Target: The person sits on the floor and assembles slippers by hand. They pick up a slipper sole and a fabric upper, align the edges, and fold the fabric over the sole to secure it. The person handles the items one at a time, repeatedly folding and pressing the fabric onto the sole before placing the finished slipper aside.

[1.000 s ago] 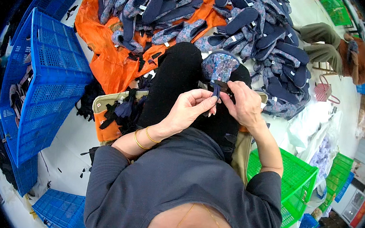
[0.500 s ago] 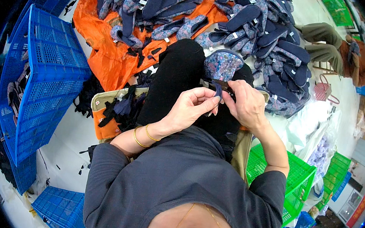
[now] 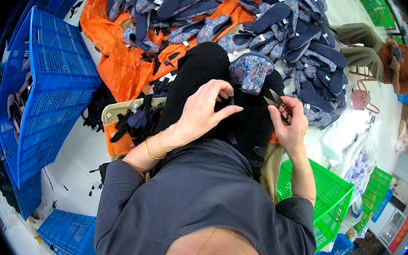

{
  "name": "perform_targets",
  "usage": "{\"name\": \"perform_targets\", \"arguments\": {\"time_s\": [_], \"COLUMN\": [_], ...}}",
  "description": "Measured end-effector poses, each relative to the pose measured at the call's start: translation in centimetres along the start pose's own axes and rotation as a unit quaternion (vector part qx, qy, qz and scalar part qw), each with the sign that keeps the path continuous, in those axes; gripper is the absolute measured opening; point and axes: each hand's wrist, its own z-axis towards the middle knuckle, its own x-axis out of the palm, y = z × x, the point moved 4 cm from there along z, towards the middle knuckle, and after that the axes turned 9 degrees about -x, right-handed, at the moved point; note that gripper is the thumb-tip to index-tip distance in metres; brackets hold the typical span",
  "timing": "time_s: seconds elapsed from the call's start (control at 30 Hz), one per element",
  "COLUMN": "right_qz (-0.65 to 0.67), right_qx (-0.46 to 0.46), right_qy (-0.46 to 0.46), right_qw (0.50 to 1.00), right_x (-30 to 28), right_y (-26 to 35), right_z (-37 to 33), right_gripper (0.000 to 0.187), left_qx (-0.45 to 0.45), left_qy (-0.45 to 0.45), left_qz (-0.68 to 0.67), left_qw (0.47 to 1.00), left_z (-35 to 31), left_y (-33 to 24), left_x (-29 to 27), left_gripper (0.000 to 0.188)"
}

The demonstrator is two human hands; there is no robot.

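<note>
The floor point(image 3: 72, 164) was white and littered at the left with small dark bits, and an orange sheet point(image 3: 112, 71) spread over it beyond the person's left knee. A large pile point(image 3: 304, 41) of blue floral slippers with dark soles lay on and beside that sheet, across the far side. A tall blue crate point(image 3: 61, 91) stood at the left, with a low crate point(image 3: 71, 230) nearer the body; a green crate point(image 3: 323, 184) stood by the right elbow, and clear plastic bags point(image 3: 346, 142) lay farther out. Past the pile on the right, a co-worker point(image 3: 398, 71) sat near a pink bag point(image 3: 360, 101), holding something dark. Black scraps point(image 3: 139, 118) were heaped on an orange cloth point(image 3: 114, 141) with a tan edge, beside the left thigh. One floral slipper point(image 3: 251, 72) sat end-on between the knees of the black trousers point(image 3: 188, 87), just beyond the hands and between them, touching neither. The left hand point(image 3: 208, 107) was to its near left, thumb well apart from the curled fingers; against the black cloth it was hard to tell whether a dark scrap lay under them. The right hand point(image 3: 289, 121), to its near right, gripped a pair of scissors point(image 3: 273, 98) between thumb and fingers, the tips pointing up and left, near the lower edge of the slipper.
</note>
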Motion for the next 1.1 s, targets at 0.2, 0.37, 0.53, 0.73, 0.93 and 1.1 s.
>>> {"name": "perform_targets", "arguments": {"time_s": [0.2, 0.37, 0.53, 0.73, 0.93, 1.1], "right_qz": [0.028, -0.059, -0.124, -0.147, -0.159, -0.152], "right_qx": [0.005, -0.118, -0.263, -0.298, -0.298, -0.289], "right_qy": [-0.017, 0.016, 0.018, 0.041, 0.073, 0.08], "right_qw": [0.999, 0.991, 0.957, 0.942, 0.938, 0.942], "right_x": [0.9, 1.3, 2.1, 2.1, 2.3, 2.3], "right_y": [-0.3, 1.0, 2.1, 3.2, 3.1, 3.2], "right_z": [-0.8, 0.8, 2.5, 4.1, 4.3, 4.6], "right_gripper": [0.036, 0.038, 0.039, 0.035, 0.033, 0.031], "left_qx": [0.1, 0.056, 0.134, 0.13, 0.108, 0.083], "left_qy": [-0.078, -0.066, -0.088, -0.075, -0.059, -0.045], "left_qz": [0.005, -0.039, 0.018, 0.004, -0.02, -0.062], "left_qw": [0.992, 0.996, 0.987, 0.989, 0.992, 0.994], "left_z": [1.6, 1.9, 2.2, 2.4, 2.5, 2.5], "left_y": [-0.3, 0.5, 0.5, 0.7, 1.1, 1.4], "left_x": [1.2, 0.9, 0.8, 0.8, 1.0, 1.0], "left_gripper": [0.021, 0.016, 0.016, 0.014, 0.012, 0.011]}}
